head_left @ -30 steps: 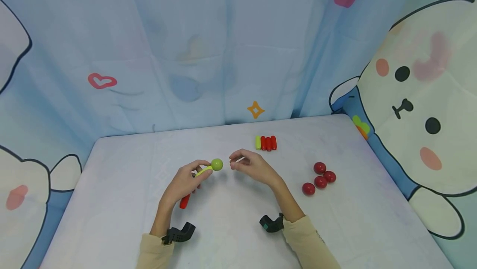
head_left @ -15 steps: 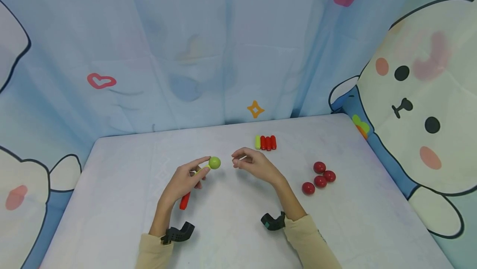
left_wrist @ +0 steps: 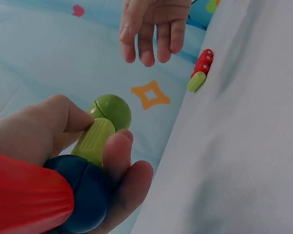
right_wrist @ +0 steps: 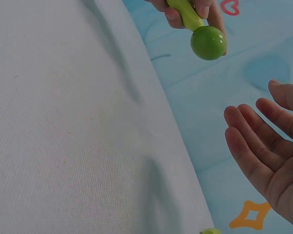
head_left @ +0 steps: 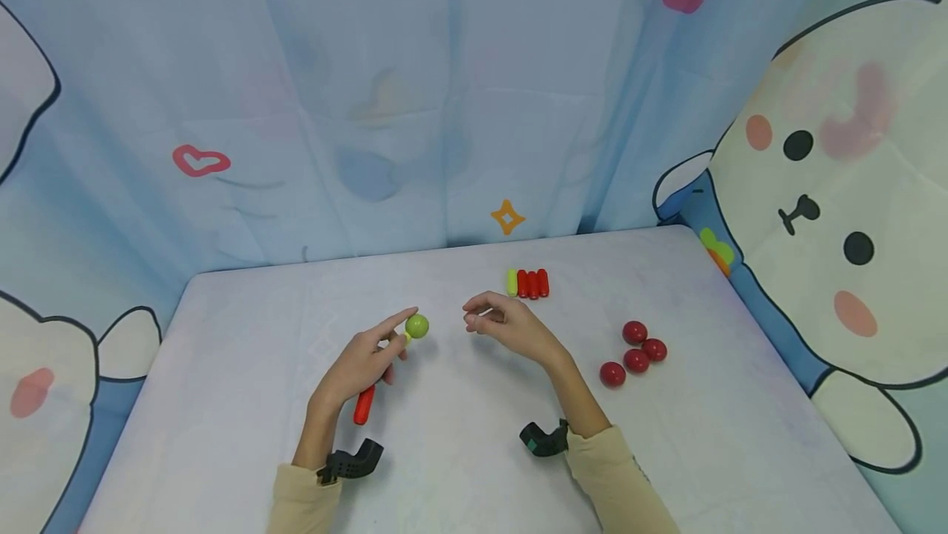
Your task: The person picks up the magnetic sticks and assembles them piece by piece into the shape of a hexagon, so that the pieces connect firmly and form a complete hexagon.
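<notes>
My left hand [head_left: 360, 361] grips a joined chain of toy building rods and balls above the table. In the left wrist view, a red rod [left_wrist: 27, 195] meets a dark blue ball [left_wrist: 90, 195], followed by a yellow-green rod [left_wrist: 95, 141] pinched between fingers and thumb. A green ball [left_wrist: 113, 111] caps the far end, the index fingertip beside it. Most of the blue ball is hidden by the hand in the head view. My right hand [head_left: 511, 327] hovers across from the green ball, fingers loosely bent and holding nothing.
Behind the right hand, several red rods [head_left: 533, 284] lie side by side with one yellow-green rod [head_left: 513, 282]. Several dark red balls [head_left: 636, 360] rest on the white-covered table [head_left: 459, 452] at the right. A patterned blue curtain [head_left: 370, 106] hangs along the back edge.
My left hand has drawn the chain slightly left, away from the right hand, and its index finger has stretched out along the green ball. My right hand has shifted slightly right.
</notes>
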Available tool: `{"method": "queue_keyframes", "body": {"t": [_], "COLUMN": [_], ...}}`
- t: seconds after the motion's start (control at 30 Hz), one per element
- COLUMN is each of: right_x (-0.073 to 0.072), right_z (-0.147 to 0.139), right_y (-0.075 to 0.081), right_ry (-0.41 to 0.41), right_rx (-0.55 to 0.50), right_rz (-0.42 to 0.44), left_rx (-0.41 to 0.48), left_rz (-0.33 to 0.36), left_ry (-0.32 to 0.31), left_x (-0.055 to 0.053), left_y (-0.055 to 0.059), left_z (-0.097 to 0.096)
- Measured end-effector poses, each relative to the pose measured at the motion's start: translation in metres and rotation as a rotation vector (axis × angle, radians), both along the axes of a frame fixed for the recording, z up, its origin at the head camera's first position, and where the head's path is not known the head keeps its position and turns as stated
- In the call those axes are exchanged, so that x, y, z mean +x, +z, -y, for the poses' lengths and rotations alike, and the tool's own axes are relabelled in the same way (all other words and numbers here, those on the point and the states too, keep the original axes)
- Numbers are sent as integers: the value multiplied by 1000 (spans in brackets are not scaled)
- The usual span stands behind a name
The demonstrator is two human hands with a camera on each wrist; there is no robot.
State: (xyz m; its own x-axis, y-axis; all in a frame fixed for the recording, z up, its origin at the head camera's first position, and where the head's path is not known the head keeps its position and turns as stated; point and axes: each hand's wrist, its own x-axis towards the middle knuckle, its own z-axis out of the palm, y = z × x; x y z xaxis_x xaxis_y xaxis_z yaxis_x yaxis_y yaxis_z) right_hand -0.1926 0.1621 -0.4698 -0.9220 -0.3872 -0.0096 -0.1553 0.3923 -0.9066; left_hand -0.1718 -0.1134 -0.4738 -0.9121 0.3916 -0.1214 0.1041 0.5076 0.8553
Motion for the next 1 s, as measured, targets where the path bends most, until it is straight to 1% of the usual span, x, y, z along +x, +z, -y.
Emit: {"method": "queue_keyframes", "body": {"t": [0.2, 0.43, 0.6, 0.7, 0.77, 0.93, 1.0], "right_x": [0, 0, 0, 0, 0, 0, 0], "right_z": [-1, -2, -2, -2, -3, -3, -3], "right_y": [-1, 0, 1, 1, 1, 2, 1], "right_ry": [-6, -5, -3, -5, -6, -3, -2], "right_rx": [13, 4, -1, -4, -4, -3, -6], "right_rz": [-1, -11, -5, -2, -5, -8, -7], "left_rx": [-5, -6, -24, -43, -58, -80, -83], "left_rz": [-24, -34, -84, -99, -88, -33, -26], "left_ry": [2, 12, 4, 4, 6, 7, 2], "left_x": [-1, -1, 0, 1, 2, 1, 1], "left_y": [2, 2, 2, 3, 4, 5, 5], "left_z": [-1, 0, 1, 2, 2, 2, 3]}}
